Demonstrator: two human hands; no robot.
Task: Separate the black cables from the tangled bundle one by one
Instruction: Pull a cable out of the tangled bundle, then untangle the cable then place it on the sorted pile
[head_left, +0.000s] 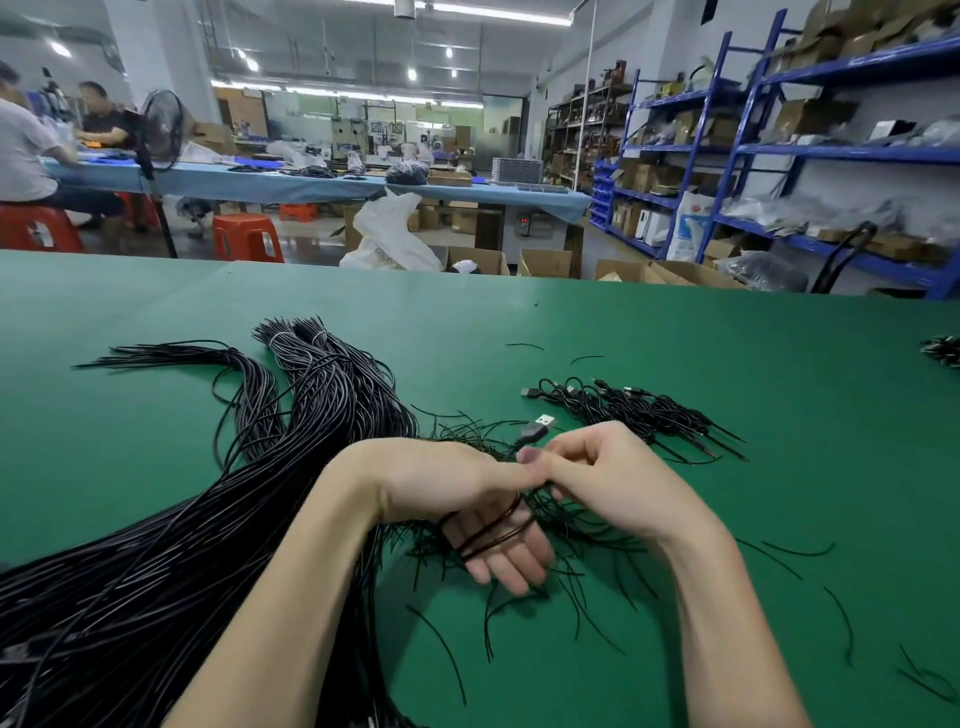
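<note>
Two hands meet over the green surface (675, 338): our left hand (467, 499) has one black cable (488, 530) looped around its fingers, and our right hand (613, 478) pinches that cable just below its USB plug (537, 428). Left of them sprawls the tangled bundle (208, 519); a small pile of separated cables (639, 410) (plugs showing) lies far right.

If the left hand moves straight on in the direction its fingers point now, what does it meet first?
The left hand points its fingers down-right, toward the near edge. First it would likely meet the thin black ties lying loose on the green table; depth is hard to judge.
</note>
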